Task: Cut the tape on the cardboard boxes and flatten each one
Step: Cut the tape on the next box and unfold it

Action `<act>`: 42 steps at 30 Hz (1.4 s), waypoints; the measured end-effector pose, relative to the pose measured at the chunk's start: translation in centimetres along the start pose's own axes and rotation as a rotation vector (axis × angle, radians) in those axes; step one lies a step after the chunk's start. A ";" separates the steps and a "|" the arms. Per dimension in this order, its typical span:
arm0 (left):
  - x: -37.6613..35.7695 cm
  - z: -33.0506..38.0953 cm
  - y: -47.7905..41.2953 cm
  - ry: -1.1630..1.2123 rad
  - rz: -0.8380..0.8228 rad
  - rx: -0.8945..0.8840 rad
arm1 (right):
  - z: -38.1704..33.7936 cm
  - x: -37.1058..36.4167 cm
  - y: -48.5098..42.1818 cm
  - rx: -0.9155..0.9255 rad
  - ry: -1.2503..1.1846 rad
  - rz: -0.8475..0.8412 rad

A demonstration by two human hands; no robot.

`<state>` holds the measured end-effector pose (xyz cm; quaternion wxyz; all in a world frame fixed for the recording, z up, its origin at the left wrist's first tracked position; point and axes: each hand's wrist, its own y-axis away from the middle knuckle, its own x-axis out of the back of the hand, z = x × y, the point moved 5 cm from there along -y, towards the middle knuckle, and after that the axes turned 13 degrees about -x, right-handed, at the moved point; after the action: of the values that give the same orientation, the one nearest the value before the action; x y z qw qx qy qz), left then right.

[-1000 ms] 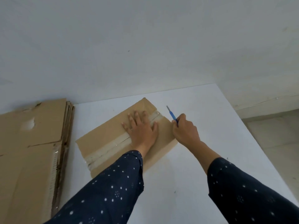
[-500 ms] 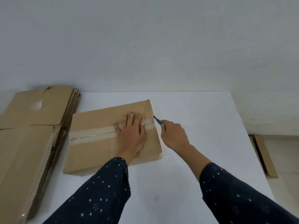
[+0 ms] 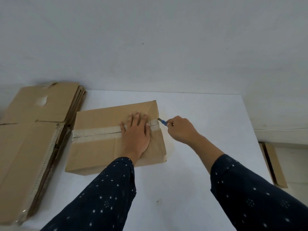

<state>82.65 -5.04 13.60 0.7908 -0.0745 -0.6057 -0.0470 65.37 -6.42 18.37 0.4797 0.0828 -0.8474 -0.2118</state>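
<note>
Cardboard box (image 3: 100,147) lies sealed on the white table (image 3: 208,114), tape (image 3: 96,132) running along its top seam. Left hand (image 3: 135,136) presses flat on the box, fingers straight. Right hand (image 3: 180,130) grips a blue cutter (image 3: 163,121), blade at the tape's right end. Flattened boxes (image 3: 28,139) are stacked at left.

White surface (image 3: 200,164): taped cardboard box (image 3: 100,147) left of centre; stack of flattened cardboard (image 3: 30,139) over the left edge.

matt cardboard box (image 3: 106,147), glossy clear tape (image 3: 98,133), smooth white table (image 3: 191,172)
</note>
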 end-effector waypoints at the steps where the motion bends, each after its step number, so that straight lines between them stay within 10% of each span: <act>1: -0.1 0.0 0.0 -0.002 -0.004 0.001 | 0.2 0.2 0.1 -0.002 0.025 -0.015; 22: 2.2 -2.3 0.7 0.112 0.197 -0.088 | 7.8 -4.7 0.4 -0.164 0.219 -0.004; 30: 5.6 -10.9 5.1 -0.089 0.217 0.432 | -1.7 -1.7 0.9 0.287 -0.046 0.226; 34: 6.2 -13.6 6.7 0.025 0.094 0.633 | -5.1 -3.5 1.9 0.119 0.242 0.095; 42: 8.3 -15.7 3.8 -0.123 -0.081 0.352 | -7.4 -5.3 1.9 0.066 0.753 -0.106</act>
<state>100.33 -3.94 17.36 0.7506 0.0866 -0.6543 0.0327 74.56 -4.95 18.43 0.7430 0.2139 -0.6126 -0.1638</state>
